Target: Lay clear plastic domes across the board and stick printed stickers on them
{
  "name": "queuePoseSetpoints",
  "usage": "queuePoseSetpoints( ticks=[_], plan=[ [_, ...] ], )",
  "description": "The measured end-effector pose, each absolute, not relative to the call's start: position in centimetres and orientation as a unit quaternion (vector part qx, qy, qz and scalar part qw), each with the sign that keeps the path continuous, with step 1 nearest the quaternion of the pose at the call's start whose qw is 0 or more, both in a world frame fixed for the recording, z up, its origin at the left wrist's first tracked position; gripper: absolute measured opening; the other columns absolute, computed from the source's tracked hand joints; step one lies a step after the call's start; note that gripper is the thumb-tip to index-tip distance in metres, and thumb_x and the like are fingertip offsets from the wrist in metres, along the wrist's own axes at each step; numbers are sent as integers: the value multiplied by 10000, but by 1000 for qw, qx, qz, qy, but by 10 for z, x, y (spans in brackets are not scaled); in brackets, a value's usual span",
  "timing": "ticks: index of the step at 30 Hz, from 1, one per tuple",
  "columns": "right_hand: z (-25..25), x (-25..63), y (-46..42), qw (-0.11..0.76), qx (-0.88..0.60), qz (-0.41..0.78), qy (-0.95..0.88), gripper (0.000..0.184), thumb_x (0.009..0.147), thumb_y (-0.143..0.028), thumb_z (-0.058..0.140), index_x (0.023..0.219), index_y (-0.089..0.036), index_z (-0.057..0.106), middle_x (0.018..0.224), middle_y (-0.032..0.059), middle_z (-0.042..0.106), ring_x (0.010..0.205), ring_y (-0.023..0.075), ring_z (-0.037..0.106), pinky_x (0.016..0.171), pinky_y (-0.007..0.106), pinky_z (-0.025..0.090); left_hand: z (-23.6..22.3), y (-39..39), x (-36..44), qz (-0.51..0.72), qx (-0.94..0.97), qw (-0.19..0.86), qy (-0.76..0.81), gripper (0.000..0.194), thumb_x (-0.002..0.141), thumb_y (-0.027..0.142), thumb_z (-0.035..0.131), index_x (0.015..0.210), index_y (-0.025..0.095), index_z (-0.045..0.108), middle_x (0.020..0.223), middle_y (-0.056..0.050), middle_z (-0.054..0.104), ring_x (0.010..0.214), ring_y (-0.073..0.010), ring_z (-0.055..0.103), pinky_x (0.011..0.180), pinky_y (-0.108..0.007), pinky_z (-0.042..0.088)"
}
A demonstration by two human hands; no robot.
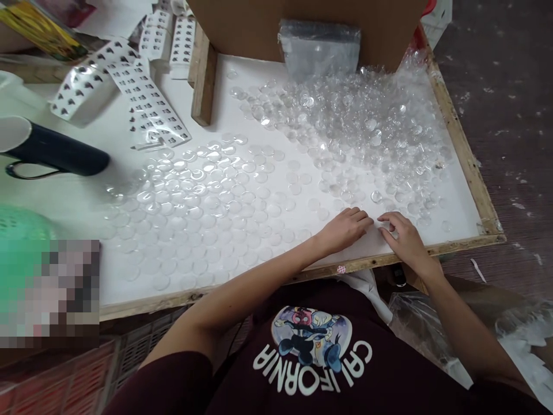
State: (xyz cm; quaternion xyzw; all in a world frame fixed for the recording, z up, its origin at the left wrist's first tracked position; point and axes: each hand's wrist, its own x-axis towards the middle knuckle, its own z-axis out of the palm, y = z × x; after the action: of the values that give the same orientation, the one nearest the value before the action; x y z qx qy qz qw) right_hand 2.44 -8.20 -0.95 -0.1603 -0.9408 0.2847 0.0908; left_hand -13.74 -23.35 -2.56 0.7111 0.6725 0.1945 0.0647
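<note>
For clear, thin discs like these, we do best to work by touch as much as by sight: take one at a time by its rim, with a light pinch of thumb and forefinger, so that two do not come up stuck together and the flat faces stay free of prints. Slow, low wrists help too, since a sleeve or forearm could easily nudge the laid-out discs (201, 221) out of place.

Our left hand (348, 226) is palm down with its fingers bent, and our right hand (401, 236) has thumb and forefinger curved toward it with a small gap. The fingertips of the two nearly meet, close to the front rail (462, 245) of the white surface (460, 190). We cannot tell whether either pinches a disc, as one would hardly show there.

The loose heap of discs (367, 121) lies just beyond our fingertips and spreads toward the far right corner. One single disc (375, 196) sits right past the gap between our hands. The laid-out ones lie flat, left of our left hand and beyond its forearm, some overlapping.
</note>
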Motion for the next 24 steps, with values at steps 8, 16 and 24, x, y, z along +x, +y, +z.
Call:
queuePoseSetpoints(
  ticks=[8, 16, 24],
  plan=[
    [-23, 2, -93, 73, -104, 314, -941, 279, 900, -177, 528, 1159, -229, 618, 1144, 105, 637, 1063, 280, 622, 930, 442, 525, -30, -237, -140, 195, 676, 32, 710, 187, 1023, 117, 441, 1105, 117, 609, 982, -92, 667, 921, -222, 617, 843, -341, 488],
    [-25, -8, -102, 56, -48, 327, -942, 316, 929, -138, 510, 1172, -252, 677, 1179, 100, 579, 1096, 264, 603, 966, 449, 522, -19, -277, -158, 196, 612, 20, 765, 269, 947, -12, 380, 1057, 152, 563, 1022, -84, 634, 912, -211, 605, 787, -315, 491],
    [-24, -8, -100, 77, -60, 315, -944, 131, 940, -220, 555, 885, -222, 674, 1082, 111, 606, 1049, 281, 589, 917, 453, 508, -14, -307, -149, 176, 597, 71, 779, 306, 857, -31, 404, 1043, 166, 545, 1031, -95, 601, 951, -238, 579, 792, -340, 524]
  ],
)
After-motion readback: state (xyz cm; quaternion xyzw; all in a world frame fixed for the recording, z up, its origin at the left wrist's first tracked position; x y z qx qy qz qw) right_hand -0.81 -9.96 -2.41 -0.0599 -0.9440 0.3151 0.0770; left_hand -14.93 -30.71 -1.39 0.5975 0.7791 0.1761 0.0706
